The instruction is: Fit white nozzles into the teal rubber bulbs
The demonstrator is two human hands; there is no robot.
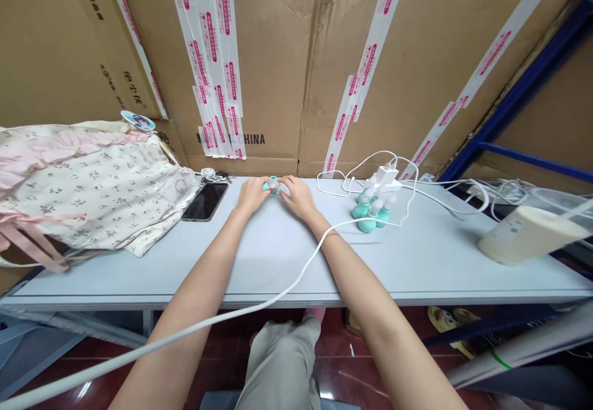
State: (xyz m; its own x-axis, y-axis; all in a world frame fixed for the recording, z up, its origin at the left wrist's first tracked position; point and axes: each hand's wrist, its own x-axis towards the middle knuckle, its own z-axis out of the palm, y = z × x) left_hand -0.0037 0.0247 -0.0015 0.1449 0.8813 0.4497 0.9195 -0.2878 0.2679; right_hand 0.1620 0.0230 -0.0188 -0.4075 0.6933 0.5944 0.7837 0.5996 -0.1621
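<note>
Near the back of the grey-white table, my left hand [252, 194] and my right hand [299, 196] meet around small teal bulb-shaped items with clear tops [273, 184]. The fingers of both hands are curled in and closed against them, the left from one side and the right from the other. Exactly how many pieces are between my fingers is too small to make out. To the right of my right hand stands a cluster of several similar teal bulbs [367, 225] with clear, whitish upper ends.
A white charger plug [386, 175] with loose cables stands behind the cluster. One white cable [259, 306] crosses over my forearms. Left are a phone [205, 202] and a floral cloth bag [99, 194]; right, a cream cup [528, 235]. Taped cardboard [273, 70] walls the back.
</note>
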